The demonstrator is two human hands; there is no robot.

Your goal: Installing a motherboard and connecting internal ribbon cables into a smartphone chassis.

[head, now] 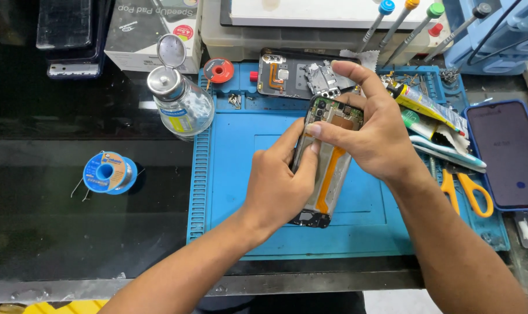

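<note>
Dark, glossy table (pixel 72 232), worn metal edge along near side. Blue work mat (pixel 229 174) laid centre-right, ribbed along its left border, shallow trays at its far edge.

Opened phone (pixel 328 157) held tilted above mat centre, back cover off, circuit board and orange flex cable exposed. Left hand (pixel 278 186) closed in a firm grip on phone's left edge, thumb against the frame. Right hand (pixel 374 136) clasping phone's far right part, thumb pressed on left rim, index finger raised and extended, not touching.

Far side of mat: removed dark back panel (pixel 284 72) with loose metal shield plate (pixel 323 78) just beside it, small screws (pixel 235 100) near, red tape roll (pixel 219 70) at the far-left corner. Clear glass dispenser bottle (pixel 182 102), lid flipped open, standing at mat's far-left edge. Blue solder spool (pixel 108 172) well apart on bare table, left. Right: glue tubes (pixel 423 104), yellow-handled scissors (pixel 467 189), second phone in blue case (pixel 508 154), screen dark. Screwdrivers (pixel 400 23) racked at far right; white boxes (pixel 153 29) behind.
</note>
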